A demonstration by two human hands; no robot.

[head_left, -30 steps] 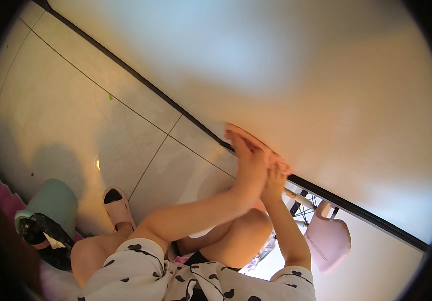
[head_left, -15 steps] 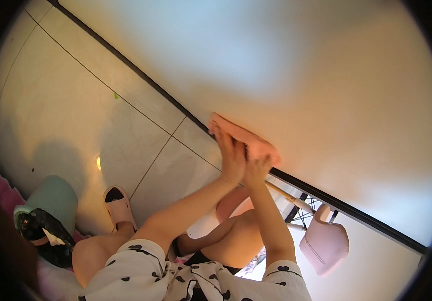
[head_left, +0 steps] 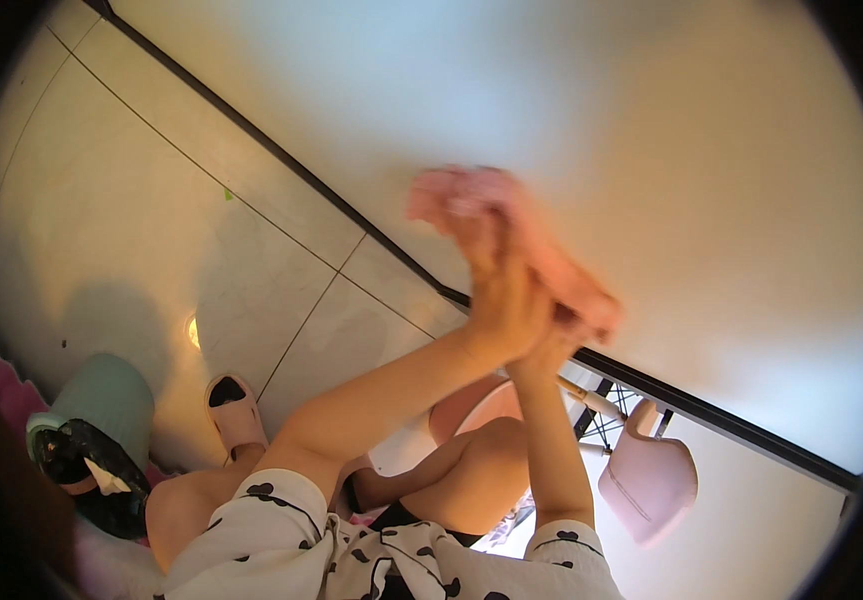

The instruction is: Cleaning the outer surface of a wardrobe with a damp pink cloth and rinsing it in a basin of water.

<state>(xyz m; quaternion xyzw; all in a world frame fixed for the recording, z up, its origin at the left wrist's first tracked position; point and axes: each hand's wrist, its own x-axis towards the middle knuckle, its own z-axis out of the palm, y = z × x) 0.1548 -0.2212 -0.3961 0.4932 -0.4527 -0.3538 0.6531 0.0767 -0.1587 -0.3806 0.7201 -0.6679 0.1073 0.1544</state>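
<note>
A folded pink cloth (head_left: pixel 561 265), blurred by motion, rests on or just over the white tabletop (head_left: pixel 741 250) close to its black edge. My left hand (head_left: pixel 501 300) presses against the cloth, its fingers along the near side and partly sunk in the folds. Tucked beside it, my right hand (head_left: pixel 548 350) grips the cloth's lower right end. Most of the right fingers are hidden behind the cloth and the left hand.
The tabletop's black edge (head_left: pixel 281 150) runs diagonally across the view. Below stand a pink chair (head_left: pixel 649 485) and a pink basin (head_left: pixel 466 405). A green bin (head_left: pixel 106 395) with a black bag (head_left: pixel 111 470) stands at lower left; a pink slipper (head_left: pixel 236 415) is on the tiled floor.
Both hands and the cloth have moved up and to the right, farther onto the tabletop. The cloth's far end now looks more bunched.
</note>
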